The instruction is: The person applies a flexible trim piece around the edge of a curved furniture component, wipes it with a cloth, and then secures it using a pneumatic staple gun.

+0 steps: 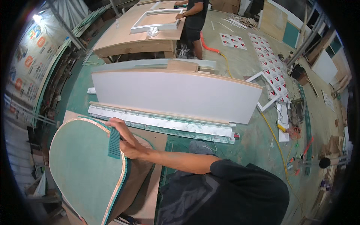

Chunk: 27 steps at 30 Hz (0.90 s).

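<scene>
My right hand (128,144) reaches in from the right, its fingers closed around a short green slotted strip (114,145). The strip rests against the edge of a large rounded green panel (82,165) at the lower left. Along the panel's curved rim runs a pale wood-coloured edge (122,174) with ribbed green material beside it. Brown curved sides (129,187) drop below the panel. My left hand does not show.
Beyond the panel, a long white board (168,93) stands on edge behind stacked strips (161,122). Farther off, a person (195,22) works at a wooden table (131,44) with a white frame (157,27). A yellow hose (275,138) crosses the floor at right.
</scene>
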Available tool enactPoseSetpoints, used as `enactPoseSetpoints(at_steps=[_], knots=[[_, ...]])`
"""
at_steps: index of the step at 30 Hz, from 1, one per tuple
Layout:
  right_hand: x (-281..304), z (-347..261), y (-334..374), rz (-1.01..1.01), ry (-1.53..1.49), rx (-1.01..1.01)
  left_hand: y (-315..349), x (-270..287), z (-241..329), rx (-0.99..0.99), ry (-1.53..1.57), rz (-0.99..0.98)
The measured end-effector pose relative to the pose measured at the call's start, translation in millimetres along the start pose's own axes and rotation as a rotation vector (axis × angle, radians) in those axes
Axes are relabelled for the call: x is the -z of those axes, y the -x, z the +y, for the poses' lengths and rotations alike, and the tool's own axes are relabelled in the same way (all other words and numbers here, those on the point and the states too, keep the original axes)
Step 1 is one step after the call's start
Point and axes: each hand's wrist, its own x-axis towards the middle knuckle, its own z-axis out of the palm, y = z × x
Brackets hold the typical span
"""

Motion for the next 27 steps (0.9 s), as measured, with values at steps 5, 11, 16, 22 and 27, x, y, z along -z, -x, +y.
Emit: enactPoseSetpoints(at_steps=[5,11,16,22,27], knots=[[5.3,9.0,-5.3,-0.001,0.042,-0.07,0.4,14.3,9.0,0.041,0.075,0.023],[-1.0,36.7,-7.3,-0.063,-0.057,-0.079,-3.5,90.7,33.4,0.13,0.17,-0.032],[26.2,19.0,-49.1,-0.082,0.004,-0.165,16.3,78.4,15.4,0.066,0.169,0.017],[54.5,49.2,-102.4,-0.182,-0.311,-0.326,88.4,11.4,23.7,-0.014,0.201,0.189],[68.9,85.4,-187.9,-0.365,-0.293,-0.432,151.2,-38.5,13.6,-0.049,0.1,0.391]])
